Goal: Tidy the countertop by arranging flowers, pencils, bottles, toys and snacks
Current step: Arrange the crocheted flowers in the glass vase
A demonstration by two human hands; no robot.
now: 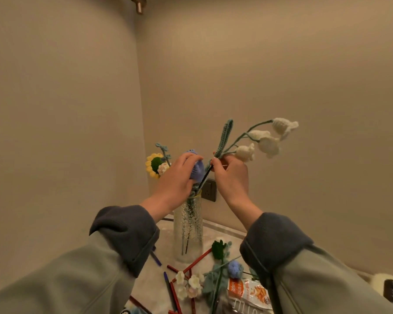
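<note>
You are in the flower step: your right hand (230,175) pinches the white bell-flower sprig (268,143) low on its stem, with thumb and fingertips closed tight on it and the other fingers curled in, and the dark end of the stem points down and to the left, toward the mouth of the glass vase (187,232). I cannot tell if the tip is inside the mouth or only at the rim. Your left hand (177,177) is above the vase with its fingers bent over the blue flower (197,169), which it holds to one side; the sunflower (153,165) stands in the vase behind it. The vase stands in the corner of the countertop (154,282), in front of a wall socket (210,190). I think the next move is to lower the sprig straight down into the vase. The stem is thin and soft, so guide it near the tip, and keep the blue flower aside so the heads do not tangle. After this there is much left: loose flowers (218,273), red pencils (195,262) and a snack packet (247,291) lie scattered in front of the vase, some of them crossed over each other.
</note>
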